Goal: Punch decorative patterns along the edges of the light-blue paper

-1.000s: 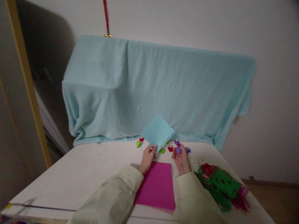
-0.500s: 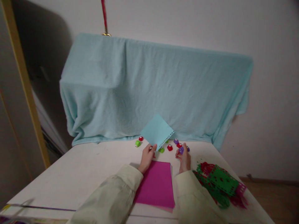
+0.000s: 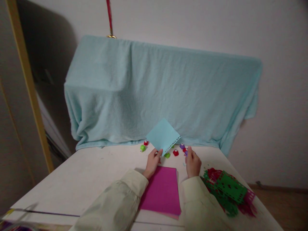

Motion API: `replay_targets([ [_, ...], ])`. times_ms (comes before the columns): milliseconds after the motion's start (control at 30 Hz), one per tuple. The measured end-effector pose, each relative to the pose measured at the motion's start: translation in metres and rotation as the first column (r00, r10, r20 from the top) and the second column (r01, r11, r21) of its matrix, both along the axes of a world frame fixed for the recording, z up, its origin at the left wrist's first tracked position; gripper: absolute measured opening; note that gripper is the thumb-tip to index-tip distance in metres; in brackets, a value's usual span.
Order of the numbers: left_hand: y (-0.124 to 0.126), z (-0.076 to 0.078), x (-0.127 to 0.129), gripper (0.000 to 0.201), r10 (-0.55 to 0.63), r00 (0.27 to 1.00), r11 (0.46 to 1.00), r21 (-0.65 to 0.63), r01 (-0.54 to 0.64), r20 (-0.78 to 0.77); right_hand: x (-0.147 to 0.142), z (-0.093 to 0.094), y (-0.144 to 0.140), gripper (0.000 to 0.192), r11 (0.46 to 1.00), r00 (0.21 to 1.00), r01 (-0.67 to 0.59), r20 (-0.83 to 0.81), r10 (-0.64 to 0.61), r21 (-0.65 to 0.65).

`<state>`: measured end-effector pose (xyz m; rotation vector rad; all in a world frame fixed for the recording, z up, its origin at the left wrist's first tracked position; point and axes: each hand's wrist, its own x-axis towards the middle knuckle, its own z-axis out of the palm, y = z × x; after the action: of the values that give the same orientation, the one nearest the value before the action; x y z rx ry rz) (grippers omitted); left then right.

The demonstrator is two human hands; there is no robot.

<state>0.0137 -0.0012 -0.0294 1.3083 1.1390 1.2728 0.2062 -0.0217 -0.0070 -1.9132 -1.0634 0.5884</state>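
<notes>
My left hand (image 3: 152, 162) pinches the lower corner of a light blue paper sheet (image 3: 163, 135) and holds it up above the white table (image 3: 79, 179); one edge of the sheet has a row of punched holes. My right hand (image 3: 193, 163) rests on the table among small craft punches, its fingertips at a purple punch (image 3: 186, 153). Whether the fingers grip that punch is hidden. Red punches (image 3: 175, 152) and another purple punch (image 3: 182, 146) lie just beyond the fingers.
A stack of magenta paper (image 3: 162, 191) lies between my forearms. Punched green and red paper pieces (image 3: 226, 189) are piled at the right. Green punches (image 3: 142, 148) sit near the back. A light blue towel (image 3: 158, 93) drapes a bulky object behind the table.
My right hand, which held a purple punch raised, has turned palm down and lowered onto the table by the punches. The left hand keeps the blue sheet in the same place.
</notes>
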Motion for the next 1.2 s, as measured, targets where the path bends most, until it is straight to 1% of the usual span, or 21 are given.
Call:
replay_targets([
  [33, 0.0, 0.0, 0.0, 0.041, -0.002, 1.0, 1.0, 0.001, 0.002, 0.002, 0.001, 0.001, -0.002, 0.08, 1.0, 0.99, 0.015, 0.141, -0.012, -0.025],
  [67, -0.001, 0.0, 0.0, 0.041, -0.003, 1.0, 1.0, 0.0, 0.003, 0.002, 0.002, 0.002, -0.004, 0.072, 0.997, 0.969, 0.026, 0.246, -0.006, -0.078],
  [100, -0.001, -0.001, 0.0, 0.041, -0.003, 1.0, 1.0, 0.0, 0.003, 0.002, 0.003, 0.003, -0.006, 0.066, 0.989, 0.947, 0.029, 0.319, 0.02, -0.147],
  [167, -0.001, -0.001, 0.0, 0.041, 0.0, 1.0, 1.0, 0.002, 0.0, -0.004, 0.005, 0.003, -0.008, 0.061, 0.968, 0.912, 0.021, 0.401, 0.084, -0.251],
  [233, 0.0, -0.002, 0.0, 0.041, 0.001, 1.0, 1.0, 0.009, -0.001, -0.009, 0.007, 0.003, -0.007, 0.062, 0.966, 0.895, 0.024, 0.436, 0.094, -0.257],
  [300, 0.0, -0.002, 0.0, 0.04, -0.003, 1.0, 1.0, 0.015, 0.003, -0.007, 0.008, 0.003, -0.005, 0.065, 0.982, 0.906, 0.029, 0.419, 0.054, -0.189],
  [333, 0.0, -0.002, 0.0, 0.04, -0.006, 1.0, 1.0, 0.017, 0.006, -0.007, 0.008, 0.002, -0.004, 0.067, 0.988, 0.923, 0.02, 0.382, 0.041, -0.153],
  [400, 0.0, -0.002, 0.0, 0.04, -0.008, 1.0, 1.0, 0.021, 0.008, -0.013, 0.007, 0.002, -0.001, 0.072, 0.996, 0.968, -0.023, 0.246, 0.045, -0.092],
  [467, 0.0, -0.002, 0.001, 0.04, -0.003, 1.0, 1.0, 0.019, 0.003, -0.021, 0.005, 0.001, 0.002, 0.079, 0.996, 0.997, -0.058, 0.038, 0.06, -0.065],
  [500, 0.0, -0.002, 0.001, 0.04, 0.001, 1.0, 1.0, 0.017, -0.001, -0.023, 0.004, 0.0, 0.003, 0.082, 0.995, 0.994, -0.077, -0.085, 0.071, -0.064],
  [533, 0.0, -0.002, 0.001, 0.04, 0.005, 1.0, 1.0, 0.017, -0.005, -0.022, 0.002, 0.0, 0.004, 0.083, 0.993, 0.973, -0.102, -0.216, 0.086, -0.061],
  [567, 0.001, -0.001, 0.001, 0.04, 0.006, 1.0, 1.0, 0.019, -0.006, -0.019, 0.001, -0.001, 0.005, 0.083, 0.989, 0.931, -0.14, -0.346, 0.113, -0.055],
  [633, 0.0, 0.0, 0.001, 0.039, 0.006, 1.0, 1.0, 0.025, -0.006, -0.01, -0.002, -0.001, 0.006, 0.08, 0.971, 0.801, -0.237, -0.569, 0.185, -0.018],
  [700, 0.0, 0.001, 0.001, 0.039, 0.006, 1.0, 1.0, 0.02, -0.006, 0.002, -0.005, -0.002, 0.006, 0.074, 0.947, 0.659, -0.317, -0.705, 0.261, 0.055],
  [733, 0.0, 0.002, 0.001, 0.039, 0.006, 1.0, 1.0, 0.015, -0.006, 0.007, -0.006, -0.002, 0.005, 0.072, 0.936, 0.602, -0.343, -0.745, 0.289, 0.086],
  [800, 0.0, 0.003, 0.001, 0.04, 0.006, 1.0, 1.0, 0.005, -0.006, 0.01, -0.008, -0.003, 0.004, 0.068, 0.916, 0.521, -0.376, -0.785, 0.334, 0.14],
  [900, 0.0, 0.004, 0.002, 0.04, 0.013, 1.0, 1.0, 0.006, -0.013, 0.004, -0.011, -0.005, 0.001, 0.063, 0.901, 0.458, -0.398, -0.814, 0.357, 0.17],
  [1000, -0.001, 0.004, 0.002, 0.04, 0.017, 1.0, 1.0, 0.01, -0.017, 0.003, -0.014, -0.005, 0.0, 0.061, 0.897, 0.448, -0.407, -0.818, 0.362, 0.174],
  [1133, -0.001, 0.003, 0.001, 0.042, 0.009, 1.0, 1.0, 0.003, -0.009, 0.014, -0.017, -0.006, 0.002, 0.065, 0.889, 0.471, -0.44, -0.811, 0.347, 0.125],
  [1200, -0.001, 0.002, 0.001, 0.043, 0.015, 1.0, 1.0, 0.013, -0.015, 0.007, -0.019, -0.006, 0.003, 0.062, 0.879, 0.468, -0.462, -0.809, 0.356, 0.119],
])
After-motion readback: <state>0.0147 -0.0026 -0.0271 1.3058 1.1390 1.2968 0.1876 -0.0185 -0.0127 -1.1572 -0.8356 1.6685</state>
